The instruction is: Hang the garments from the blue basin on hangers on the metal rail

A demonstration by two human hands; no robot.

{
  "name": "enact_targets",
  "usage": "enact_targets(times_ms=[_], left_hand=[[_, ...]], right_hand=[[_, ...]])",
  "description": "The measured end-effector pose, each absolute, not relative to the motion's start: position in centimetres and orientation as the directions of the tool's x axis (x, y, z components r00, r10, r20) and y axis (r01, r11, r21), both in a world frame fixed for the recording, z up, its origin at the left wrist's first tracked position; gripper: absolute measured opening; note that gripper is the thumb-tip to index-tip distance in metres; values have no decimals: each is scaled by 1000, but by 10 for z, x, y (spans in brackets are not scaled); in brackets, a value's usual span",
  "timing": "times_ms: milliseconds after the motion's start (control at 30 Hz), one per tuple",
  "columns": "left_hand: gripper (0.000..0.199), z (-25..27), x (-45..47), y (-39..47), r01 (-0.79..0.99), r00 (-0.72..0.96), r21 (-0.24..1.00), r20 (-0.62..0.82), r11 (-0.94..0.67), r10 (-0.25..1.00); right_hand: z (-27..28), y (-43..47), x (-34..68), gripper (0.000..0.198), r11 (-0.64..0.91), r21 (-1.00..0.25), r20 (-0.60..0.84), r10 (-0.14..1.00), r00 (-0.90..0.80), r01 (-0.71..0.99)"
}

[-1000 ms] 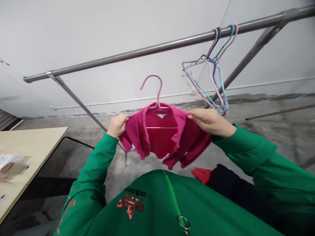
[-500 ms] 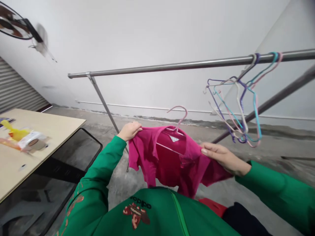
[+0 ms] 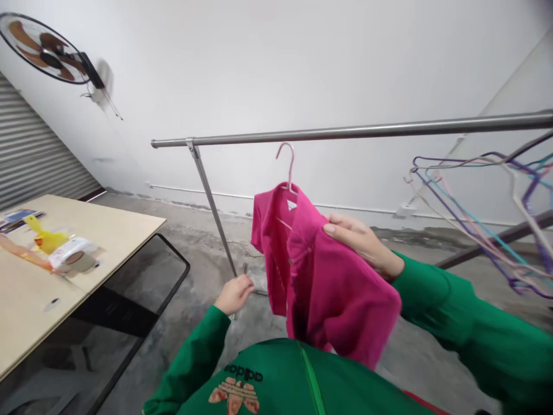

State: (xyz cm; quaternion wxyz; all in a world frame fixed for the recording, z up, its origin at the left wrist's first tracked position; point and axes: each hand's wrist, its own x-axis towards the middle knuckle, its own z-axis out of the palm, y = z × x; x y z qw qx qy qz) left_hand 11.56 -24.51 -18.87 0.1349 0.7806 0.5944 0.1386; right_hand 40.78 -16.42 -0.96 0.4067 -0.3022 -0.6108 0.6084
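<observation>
A bright pink short-sleeved garment [image 3: 322, 276], open down the front with a white neck label, hangs on a pink hanger [image 3: 292, 167]. The hanger's hook stands free, just below the metal rail [image 3: 345, 134] in the picture. My right hand [image 3: 360, 239] pinches the garment at the shoulder on the right, thumb on top, and holds it up turned at an angle. Apart from the cloth, lower left of it, my left hand [image 3: 235, 294] has its fingers curled together, with nothing visible in them. Behind that hand stands the rack's leg [image 3: 213, 207].
Several coloured wire hangers [image 3: 488, 225] hang at the right end of the rack. To the left is a wooden table [image 3: 129, 230] bearing a yellow plastic bag [image 3: 49, 237] and a tape roll [image 3: 80, 260]. A fan [image 3: 49, 55] is mounted on the wall.
My left hand has let go of the garment's left shoulder and moved down. My right hand has raised the garment towards the rail and turned it. The view has swung left.
</observation>
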Motion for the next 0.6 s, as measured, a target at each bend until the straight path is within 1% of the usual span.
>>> enact_targets(times_ms=[67,133,267,367,467,600], left_hand=[[26,-197,113,-253,891,248,389,14,-234,969],[26,-205,109,-260,899,224,391,-18,-200,974],[24,-219,95,-276,904,173,409,-86,-124,981],[23,-228,83,-288,891,158,446,-135,-82,978],[23,-230,73,-296,893,136,448,-177,-44,975],[24,-224,62,-299,912,115,410,-221,-15,968]], right_hand=[[0,-152,373,37,150,-976,209,851,-482,-158],[5,-139,338,33,191,-965,255,845,-471,-180],[6,-110,275,21,207,-957,278,858,-432,-205],[5,-89,238,11,221,-954,287,862,-417,-201],[1,-70,209,4,305,-945,327,878,-349,-120],[-6,-51,178,8,414,-907,383,885,-264,75]])
